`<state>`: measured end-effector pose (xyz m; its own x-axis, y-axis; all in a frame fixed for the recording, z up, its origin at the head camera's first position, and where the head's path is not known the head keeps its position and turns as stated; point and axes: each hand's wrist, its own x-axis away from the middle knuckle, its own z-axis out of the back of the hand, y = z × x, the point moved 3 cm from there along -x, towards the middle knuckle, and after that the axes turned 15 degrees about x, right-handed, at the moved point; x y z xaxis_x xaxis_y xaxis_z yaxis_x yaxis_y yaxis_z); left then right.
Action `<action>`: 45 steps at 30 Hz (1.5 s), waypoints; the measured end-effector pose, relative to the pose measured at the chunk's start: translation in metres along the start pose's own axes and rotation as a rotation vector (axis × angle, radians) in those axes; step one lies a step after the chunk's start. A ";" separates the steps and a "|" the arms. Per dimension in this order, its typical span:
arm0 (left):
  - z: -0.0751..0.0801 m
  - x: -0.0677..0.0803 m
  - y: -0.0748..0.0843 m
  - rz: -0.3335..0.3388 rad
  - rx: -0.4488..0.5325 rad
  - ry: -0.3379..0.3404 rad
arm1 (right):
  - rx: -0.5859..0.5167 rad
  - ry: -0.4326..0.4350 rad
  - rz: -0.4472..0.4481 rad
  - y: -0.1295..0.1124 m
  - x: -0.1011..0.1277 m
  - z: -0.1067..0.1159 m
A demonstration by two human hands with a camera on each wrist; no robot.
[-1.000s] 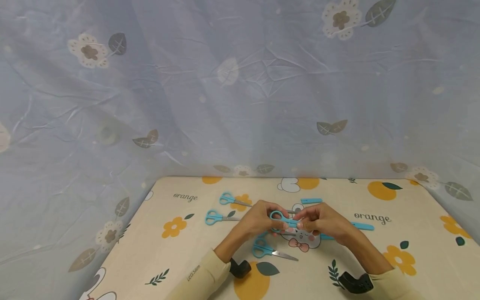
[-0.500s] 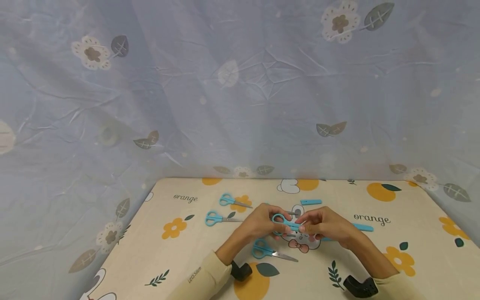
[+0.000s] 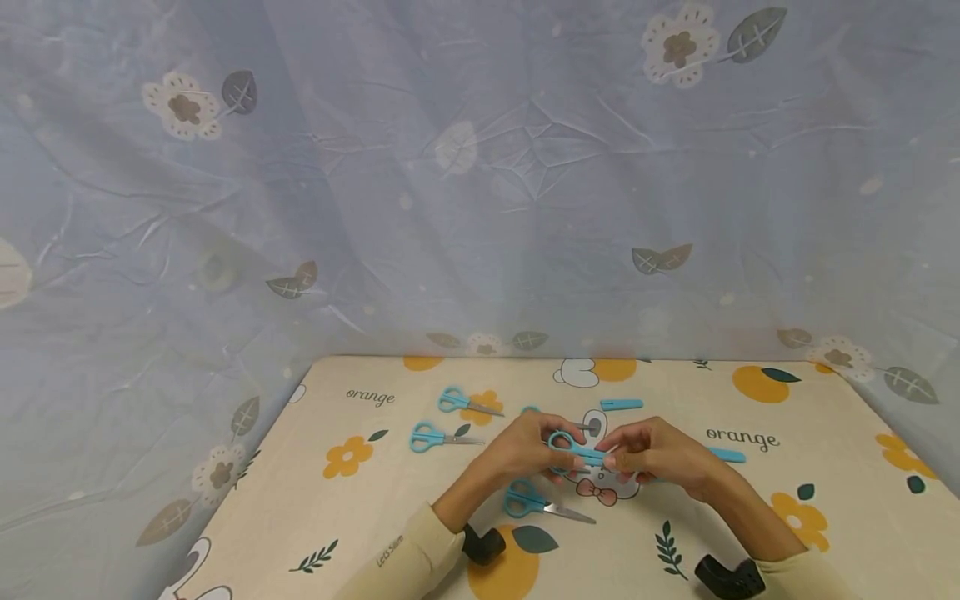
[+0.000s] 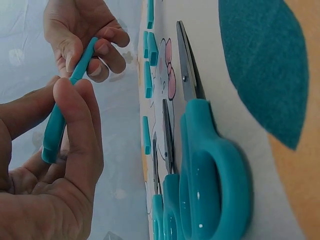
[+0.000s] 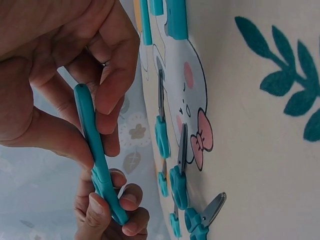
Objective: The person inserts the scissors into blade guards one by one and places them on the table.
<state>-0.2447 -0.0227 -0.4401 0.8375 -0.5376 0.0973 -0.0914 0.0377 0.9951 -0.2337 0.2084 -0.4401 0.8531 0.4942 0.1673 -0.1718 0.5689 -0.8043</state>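
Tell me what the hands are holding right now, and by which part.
Both hands hold one pair of blue scissors above the table: the left hand grips its handle end, the right hand pinches the blue cover over its blade end.

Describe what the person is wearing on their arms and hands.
Both hands are bare. Each arm wears a cream long sleeve; the left sleeve carries small dark lettering near its cuff. A black device sits at each wrist, one at the left wrist and one at the right wrist. No gloves show.
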 end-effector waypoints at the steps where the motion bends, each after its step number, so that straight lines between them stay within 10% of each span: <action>1: 0.000 0.000 0.000 0.003 0.003 -0.001 | 0.001 0.000 -0.005 0.001 0.001 0.000; 27: -0.013 0.001 -0.005 0.037 0.052 -0.081 | -0.041 -0.020 -0.099 0.020 0.028 0.003; 45: -0.023 0.003 -0.011 0.032 -0.099 -0.068 | -0.068 -0.039 -0.148 0.037 0.052 0.003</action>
<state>-0.2289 -0.0049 -0.4501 0.7962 -0.5907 0.1309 -0.0610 0.1369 0.9887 -0.1968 0.2574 -0.4596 0.8467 0.4339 0.3079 -0.0107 0.5924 -0.8055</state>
